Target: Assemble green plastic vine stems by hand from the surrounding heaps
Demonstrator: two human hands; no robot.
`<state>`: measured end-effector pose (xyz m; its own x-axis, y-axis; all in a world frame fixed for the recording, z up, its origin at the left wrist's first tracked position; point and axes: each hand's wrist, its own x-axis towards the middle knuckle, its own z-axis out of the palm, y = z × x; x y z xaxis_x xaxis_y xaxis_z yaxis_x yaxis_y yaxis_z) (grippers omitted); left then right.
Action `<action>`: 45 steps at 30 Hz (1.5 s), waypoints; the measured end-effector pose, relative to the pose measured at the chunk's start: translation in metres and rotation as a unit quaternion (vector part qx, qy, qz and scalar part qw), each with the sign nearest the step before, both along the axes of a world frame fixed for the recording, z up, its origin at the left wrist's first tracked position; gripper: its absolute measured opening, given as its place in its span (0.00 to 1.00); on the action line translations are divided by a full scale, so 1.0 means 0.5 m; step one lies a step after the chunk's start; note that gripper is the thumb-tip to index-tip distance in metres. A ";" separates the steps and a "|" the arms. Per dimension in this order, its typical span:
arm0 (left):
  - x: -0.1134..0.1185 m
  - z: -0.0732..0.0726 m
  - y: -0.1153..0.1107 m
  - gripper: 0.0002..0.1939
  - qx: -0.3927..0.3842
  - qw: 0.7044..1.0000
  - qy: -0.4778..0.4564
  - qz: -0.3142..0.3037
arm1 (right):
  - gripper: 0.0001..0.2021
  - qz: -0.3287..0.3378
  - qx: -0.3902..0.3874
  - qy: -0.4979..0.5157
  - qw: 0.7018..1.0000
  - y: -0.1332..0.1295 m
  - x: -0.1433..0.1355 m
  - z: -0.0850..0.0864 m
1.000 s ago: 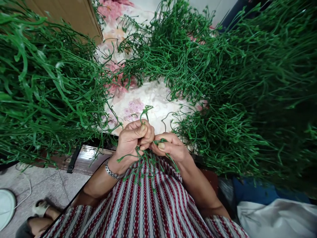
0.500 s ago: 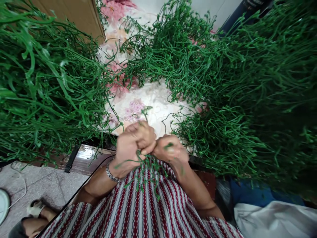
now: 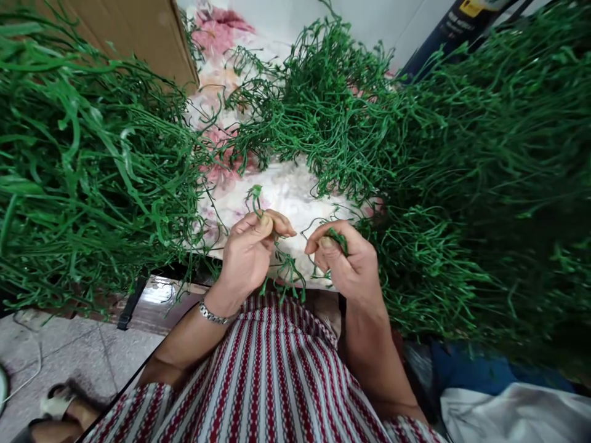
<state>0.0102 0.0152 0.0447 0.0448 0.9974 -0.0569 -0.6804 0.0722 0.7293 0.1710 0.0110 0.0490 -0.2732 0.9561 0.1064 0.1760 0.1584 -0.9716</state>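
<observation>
Between thumb and fingers, my left hand (image 3: pixel 252 246) pinches a green strand piece; its tip sticks up above the fingers, and a small branching green sprig (image 3: pixel 290 274) hangs below the hand. My right hand (image 3: pixel 346 255) is closed on a short green piece (image 3: pixel 338 239) that shows beside the thumb. A narrow gap separates the two hands over the floral cloth (image 3: pixel 295 178). Tangled green strands lie in a large pile (image 3: pixel 92 160) on the left and another (image 3: pixel 415 141) at the centre and right.
A cardboard box (image 3: pixel 138 37) stands at the back left, and a dark cylinder (image 3: pixel 455 31) leans at the back right. White cloth (image 3: pixel 512 412) lies at the lower right. Another person's sandalled foot (image 3: pixel 62 403) rests on the tiled floor at the lower left.
My hands were together and blurred; now they are apart, my right hand further right and both slightly higher. The hanging green sprig has moved up with them.
</observation>
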 end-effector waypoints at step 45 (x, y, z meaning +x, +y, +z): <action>-0.010 0.006 -0.007 0.06 0.247 0.829 0.498 -0.060 | 0.06 -0.031 0.290 -0.270 0.918 -0.010 0.014 -0.002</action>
